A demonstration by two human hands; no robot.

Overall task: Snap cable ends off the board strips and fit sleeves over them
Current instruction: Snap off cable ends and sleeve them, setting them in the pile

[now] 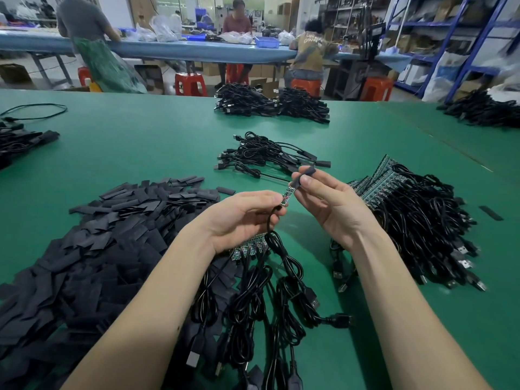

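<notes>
My left hand (242, 215) pinches the lower end of a small green cable-end board (287, 196), whose black cable loops down from it. My right hand (323, 198) pinches a black sleeve (305, 173) at the board's upper end; the sleeve sticks up past my fingertips. Under my left wrist lies a board strip (249, 247) with several black USB cables (270, 299) still attached, spreading toward me. A large heap of flat black sleeves (112, 235) lies at the left.
A stack of board strips with cables (416, 209) lies at the right. A small pile of sleeved cables (267, 156) sits beyond my hands, bigger cable bundles (273, 104) farther back. The green table (140, 153) spreads around. People work at a blue bench behind.
</notes>
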